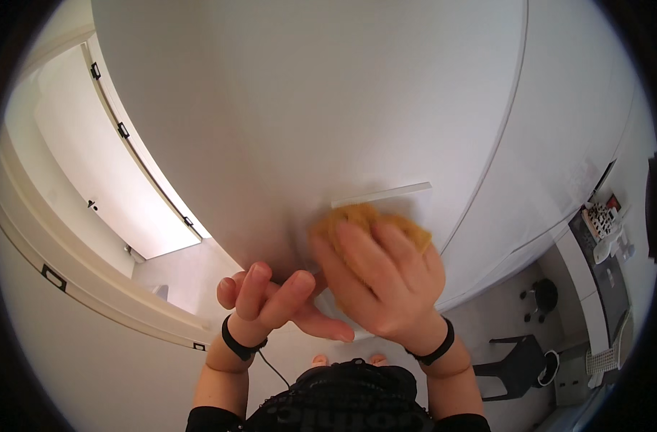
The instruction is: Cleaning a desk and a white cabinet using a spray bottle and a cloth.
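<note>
A folded yellow cloth [415,232] is in my right hand [388,281], pressed against a smooth white panel [317,108]. The cloth sits just below a straight, pale handle-like strip [382,195] on that panel, and my fingers hide part of it. My left hand [274,302] is lower and to the left, in front of the panel. Its fingers are apart and slightly curled, and it holds nothing. Both wrists wear black bands.
At the left, a white door [118,162] with black hinges stands in a pale frame. A seam divides the panel from another white panel [566,124] at right. Beyond are a dark plastic chair [514,364], a wheeled stool [544,296] and a desk [587,259] with items.
</note>
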### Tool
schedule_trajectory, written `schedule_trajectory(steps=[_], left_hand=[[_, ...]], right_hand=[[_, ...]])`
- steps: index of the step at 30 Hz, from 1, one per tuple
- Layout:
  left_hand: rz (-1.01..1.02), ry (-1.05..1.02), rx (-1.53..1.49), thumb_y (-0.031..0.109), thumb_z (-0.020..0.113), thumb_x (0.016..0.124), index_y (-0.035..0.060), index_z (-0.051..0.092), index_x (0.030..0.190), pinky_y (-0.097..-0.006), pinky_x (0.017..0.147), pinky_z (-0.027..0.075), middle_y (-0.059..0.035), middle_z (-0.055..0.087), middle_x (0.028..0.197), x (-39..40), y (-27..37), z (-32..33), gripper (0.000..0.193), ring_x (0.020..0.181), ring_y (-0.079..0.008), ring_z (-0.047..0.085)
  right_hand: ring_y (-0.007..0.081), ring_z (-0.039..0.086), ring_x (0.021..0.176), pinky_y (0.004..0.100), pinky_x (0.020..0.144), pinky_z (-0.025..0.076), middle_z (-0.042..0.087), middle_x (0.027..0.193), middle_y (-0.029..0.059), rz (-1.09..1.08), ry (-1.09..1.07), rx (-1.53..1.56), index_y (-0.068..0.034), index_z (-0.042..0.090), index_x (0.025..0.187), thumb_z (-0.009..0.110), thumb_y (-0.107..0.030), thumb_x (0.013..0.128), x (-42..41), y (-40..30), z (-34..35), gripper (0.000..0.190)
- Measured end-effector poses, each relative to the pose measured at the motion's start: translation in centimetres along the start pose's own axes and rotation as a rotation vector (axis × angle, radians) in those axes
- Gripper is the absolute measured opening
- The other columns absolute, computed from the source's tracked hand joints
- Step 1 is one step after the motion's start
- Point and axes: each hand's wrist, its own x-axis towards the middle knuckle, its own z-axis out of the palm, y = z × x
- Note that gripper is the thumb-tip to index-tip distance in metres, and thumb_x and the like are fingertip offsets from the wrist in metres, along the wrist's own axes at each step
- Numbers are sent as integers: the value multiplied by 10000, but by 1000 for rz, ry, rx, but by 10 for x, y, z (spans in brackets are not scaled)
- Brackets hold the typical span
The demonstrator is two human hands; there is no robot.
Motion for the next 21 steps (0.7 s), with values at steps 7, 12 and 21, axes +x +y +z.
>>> schedule_trajectory(steps=[7, 12, 21], left_hand=[[-29, -60, 28, 591, 540, 807, 439, -142, 1409, -394, 1073, 199, 27, 206, 1455, 10, 4, -10, 922, 1256, -261, 291], [6, 15, 1, 627, 610, 733, 403, -133, 1422, -441, 1068, 206, -20, 282, 1353, 2, 4, -1, 1037, 1201, -288, 329], [-23, 8, -13, 599, 597, 778, 424, -108, 1421, -434, 1047, 176, -1, 246, 1401, 4, 3, -2, 970, 1244, -276, 272]], right_hand=[[177, 554, 860, 285, 599, 416, 588, 994, -19, 168, 61, -74, -161, 700, 898, 633, -159, 646, -36, 25, -30, 261], [197, 557, 887, 308, 623, 442, 596, 1018, 3, 109, 88, -85, -165, 697, 896, 647, -139, 642, 3, 0, -14, 261], [241, 561, 886, 347, 669, 478, 584, 1033, 48, 297, 26, -184, -154, 689, 876, 647, -100, 626, -66, 23, -32, 259]])
